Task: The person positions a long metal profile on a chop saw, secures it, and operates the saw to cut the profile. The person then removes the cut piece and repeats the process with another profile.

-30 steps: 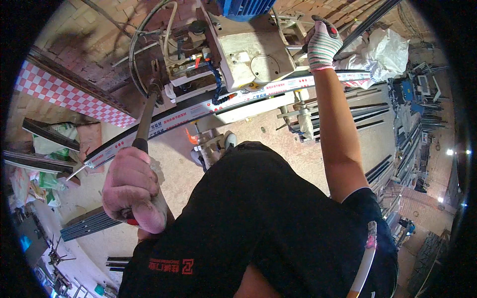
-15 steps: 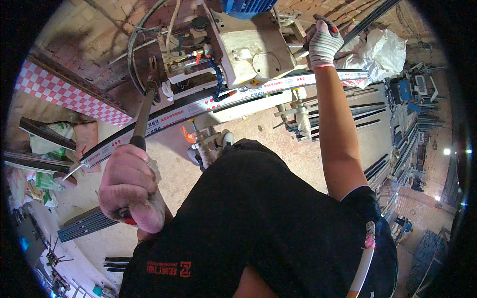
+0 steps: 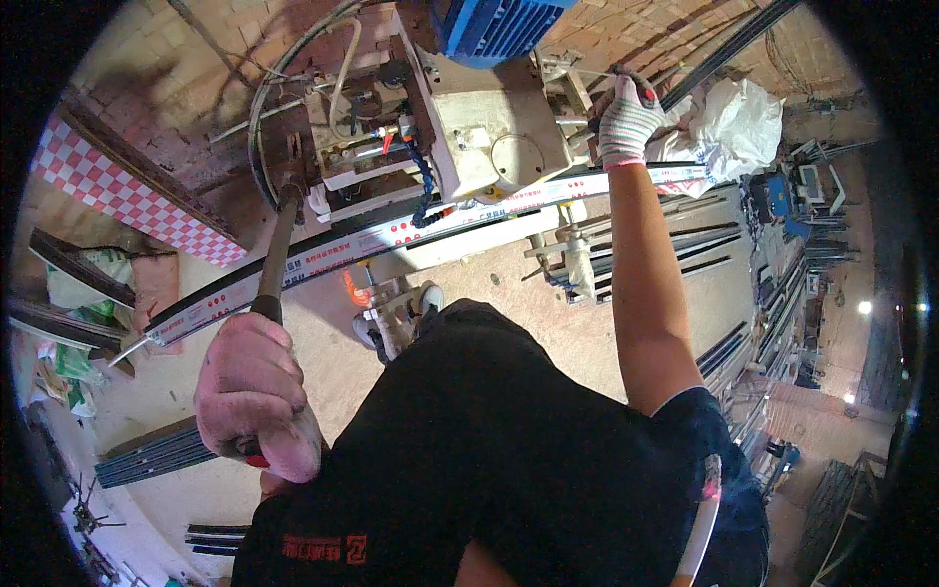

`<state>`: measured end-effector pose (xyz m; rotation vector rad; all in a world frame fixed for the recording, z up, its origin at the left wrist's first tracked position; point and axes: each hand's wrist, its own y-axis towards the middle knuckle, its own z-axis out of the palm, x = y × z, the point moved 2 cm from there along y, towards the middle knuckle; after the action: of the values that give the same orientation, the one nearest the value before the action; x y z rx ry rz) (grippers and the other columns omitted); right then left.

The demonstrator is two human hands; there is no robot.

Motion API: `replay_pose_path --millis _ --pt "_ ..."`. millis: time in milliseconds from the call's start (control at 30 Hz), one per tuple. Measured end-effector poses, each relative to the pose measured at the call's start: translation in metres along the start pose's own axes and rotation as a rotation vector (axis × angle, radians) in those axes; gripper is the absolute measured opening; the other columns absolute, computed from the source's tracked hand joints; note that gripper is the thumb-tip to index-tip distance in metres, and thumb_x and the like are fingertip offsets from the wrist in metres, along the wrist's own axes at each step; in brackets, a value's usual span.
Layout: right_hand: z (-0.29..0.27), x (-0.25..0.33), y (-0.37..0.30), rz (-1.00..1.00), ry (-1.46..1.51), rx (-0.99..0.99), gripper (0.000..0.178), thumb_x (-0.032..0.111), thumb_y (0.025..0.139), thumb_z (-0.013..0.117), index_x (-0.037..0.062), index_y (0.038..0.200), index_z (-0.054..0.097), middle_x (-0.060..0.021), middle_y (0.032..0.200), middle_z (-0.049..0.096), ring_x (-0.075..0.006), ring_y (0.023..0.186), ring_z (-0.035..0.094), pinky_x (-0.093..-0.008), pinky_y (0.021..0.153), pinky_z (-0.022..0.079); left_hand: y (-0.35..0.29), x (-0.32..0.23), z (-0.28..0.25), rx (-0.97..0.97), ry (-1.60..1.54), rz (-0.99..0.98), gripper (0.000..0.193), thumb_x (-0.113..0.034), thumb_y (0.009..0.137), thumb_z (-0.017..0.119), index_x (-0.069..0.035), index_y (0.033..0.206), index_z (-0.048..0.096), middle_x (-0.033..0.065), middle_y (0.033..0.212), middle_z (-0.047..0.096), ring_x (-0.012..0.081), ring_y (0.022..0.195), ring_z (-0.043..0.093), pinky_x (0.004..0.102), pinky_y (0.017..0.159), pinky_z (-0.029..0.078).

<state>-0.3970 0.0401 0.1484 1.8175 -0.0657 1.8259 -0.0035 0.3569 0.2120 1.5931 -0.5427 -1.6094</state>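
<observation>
My left hand (image 3: 252,396), in a pinkish work glove, is closed round the dark grip of a long metal lever (image 3: 275,259). The lever runs up to a pivot beside the machine (image 3: 489,137), a pale metal housing with a blue finned motor (image 3: 499,29) on top. My right hand (image 3: 629,122), in a white striped glove, is stretched forward at the machine's right side. Its fingers are curled, and what they hold is hidden. Between the hands, a long profile (image 3: 430,227) covered in printed white film lies across the machine's front.
A red-and-white checked panel (image 3: 137,191) stands at the left. Crumpled white plastic sheeting (image 3: 738,127) lies at the far right of the machine. Dark profiles (image 3: 675,245) rest in stacks at the right, others (image 3: 156,452) at the lower left. A blue coiled hose (image 3: 423,181) hangs before the machine.
The whole view has shifted, so the machine and profile sit lower and slightly to the left. Both hands keep their holds, and the lever stays at much the same angle.
</observation>
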Motion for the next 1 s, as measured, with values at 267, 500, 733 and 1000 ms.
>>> replay_pose_path --millis 267,500,733,1000 --pt "-0.001 -0.001 0.000 0.019 0.055 -0.010 0.012 0.011 0.095 0.063 0.0021 0.095 0.071 -0.0003 0.062 0.056 -0.0109 0.047 0.050 -0.0282 0.044 0.042 -0.001 -0.002 0.000 -0.012 0.000 -0.022 0.020 -0.016 0.092 0.056 -0.012 0.074 0.048 -0.0003 0.061 0.048 0.0141 0.057 0.041 0.0342 0.061 0.034" --pt "-0.003 0.002 -0.002 0.023 0.021 0.013 0.013 0.014 0.095 0.064 0.0034 0.096 0.071 -0.0019 0.062 0.058 -0.0121 0.047 0.053 -0.0294 0.043 0.043 -0.002 -0.006 0.001 -0.057 0.007 -0.069 0.026 -0.015 0.093 0.056 -0.011 0.069 0.046 0.0007 0.060 0.046 0.0159 0.057 0.040 0.0357 0.061 0.033" --pt "0.001 0.010 -0.002 -0.004 0.046 -0.005 0.013 0.013 0.094 0.064 0.0039 0.087 0.070 -0.0020 0.060 0.057 -0.0126 0.045 0.053 -0.0300 0.043 0.042 -0.006 -0.006 -0.003 -0.117 0.005 -0.101 0.024 -0.014 0.089 0.064 -0.013 0.069 0.051 -0.0006 0.063 0.056 0.0147 0.058 0.050 0.0352 0.065 0.045" --pt "-0.005 0.008 -0.003 0.001 -0.005 0.047 0.021 0.012 0.094 0.058 0.0056 0.074 0.061 -0.0029 0.056 0.055 -0.0140 0.044 0.052 -0.0305 0.043 0.042 -0.002 -0.004 -0.006 -0.077 -0.004 -0.070 0.024 -0.020 0.092 0.066 -0.013 0.073 0.053 -0.0004 0.063 0.056 0.0149 0.058 0.051 0.0360 0.067 0.046"
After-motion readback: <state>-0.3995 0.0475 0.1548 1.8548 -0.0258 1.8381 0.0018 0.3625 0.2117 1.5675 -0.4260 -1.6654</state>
